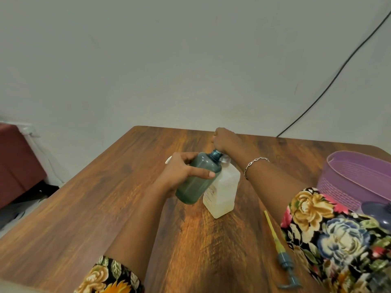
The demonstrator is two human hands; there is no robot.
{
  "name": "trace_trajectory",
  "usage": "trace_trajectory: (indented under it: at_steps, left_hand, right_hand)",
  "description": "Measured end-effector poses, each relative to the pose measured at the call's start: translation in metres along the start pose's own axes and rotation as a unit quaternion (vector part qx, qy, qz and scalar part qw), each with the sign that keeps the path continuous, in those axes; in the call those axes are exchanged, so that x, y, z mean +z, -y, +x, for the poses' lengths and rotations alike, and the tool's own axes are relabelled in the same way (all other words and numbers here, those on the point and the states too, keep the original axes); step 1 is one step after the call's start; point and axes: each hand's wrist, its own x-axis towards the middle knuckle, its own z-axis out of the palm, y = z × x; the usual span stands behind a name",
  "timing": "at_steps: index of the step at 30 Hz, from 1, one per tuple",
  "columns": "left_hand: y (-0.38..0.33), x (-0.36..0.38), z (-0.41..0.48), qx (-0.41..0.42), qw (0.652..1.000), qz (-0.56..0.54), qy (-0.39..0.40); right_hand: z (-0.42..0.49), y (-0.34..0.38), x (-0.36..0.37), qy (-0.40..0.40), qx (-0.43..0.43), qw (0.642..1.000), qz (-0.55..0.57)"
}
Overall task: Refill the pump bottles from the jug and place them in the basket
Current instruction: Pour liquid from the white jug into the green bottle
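Teal translucent bottle (pixel 194 189), uncapped, against whitish jug (pixel 224 191).

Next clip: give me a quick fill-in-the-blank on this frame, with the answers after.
1. The left hand grips the teal bottle, whose open neck carries no ____.
2. The detached pump lies on the table, to the ____ of the white jug.
3. The basket is ____ in colour.
Missing words: pump; right; purple.
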Motion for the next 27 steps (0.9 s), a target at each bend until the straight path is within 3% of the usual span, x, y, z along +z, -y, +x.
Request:
trace_trajectory:
  at_steps: [9,19,27]
  left_hand:
    - [-0.007,-0.003,-0.001,0.027,1.000,0.016,-0.006]
    - [0.003,0.000,0.001,0.019,1.000,0.007,-0.012]
    - [-0.004,-0.001,0.001,0.044,0.999,0.022,-0.018]
  right_hand:
    - [0.000,0.009,-0.015,0.024,0.002,0.996,0.084]
    - [0.000,0.005,-0.002,0.029,0.017,0.996,-0.079]
    - [0.006,0.008,-0.014,0.050,0.001,0.999,-0.021]
